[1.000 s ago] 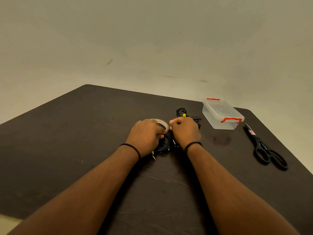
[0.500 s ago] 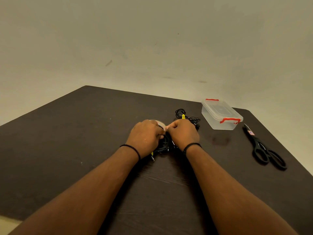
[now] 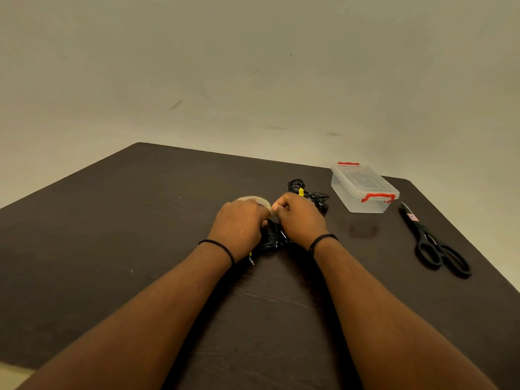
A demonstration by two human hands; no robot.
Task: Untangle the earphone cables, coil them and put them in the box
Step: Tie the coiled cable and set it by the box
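Note:
A coiled black earphone cable (image 3: 271,239) lies on the dark table (image 3: 112,235) under both hands, its jack plug (image 3: 251,260) sticking out below my left wrist. My left hand (image 3: 239,226) curls over a pale tape roll (image 3: 254,199) and the coil. My right hand (image 3: 302,218) pinches a pale strip of tape (image 3: 274,210) beside the roll. A second black earphone bundle (image 3: 308,192) with a yellow tag lies just behind my right hand. The clear plastic box (image 3: 363,190) with red latches stands at the back right, lid on.
Black scissors (image 3: 433,246) lie at the right, near the table's right edge. The table's far edge meets a plain wall just behind the box.
My hands have drawn slightly closer together over the coil. The tape roll shows less behind my left hand. Box, scissors and second bundle have not moved.

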